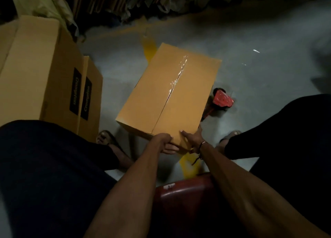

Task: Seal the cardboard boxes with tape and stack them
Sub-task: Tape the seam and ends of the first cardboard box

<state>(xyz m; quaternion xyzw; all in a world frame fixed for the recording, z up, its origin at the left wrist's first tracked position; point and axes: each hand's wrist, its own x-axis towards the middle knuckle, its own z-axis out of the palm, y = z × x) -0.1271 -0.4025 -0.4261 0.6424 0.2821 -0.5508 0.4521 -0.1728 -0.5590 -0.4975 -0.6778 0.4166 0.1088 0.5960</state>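
Both bare arms (pixel 136 184) stretched forward and down, the left hand (pixel 165 143) curled under the near edge of the box (pixel 166 94), the right hand (pixel 192 139) clasping its corner.

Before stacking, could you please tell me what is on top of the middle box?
On the box, clear tape glints along the far seam; the right hand grips its near edge. Contents hidden.

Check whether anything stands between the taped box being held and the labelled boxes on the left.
Nothing visible does. The left hand and right hand hold the taped box at its near edge; only bare floor lies between it and the labelled boxes. The tape dispenser lies on the box's other side.
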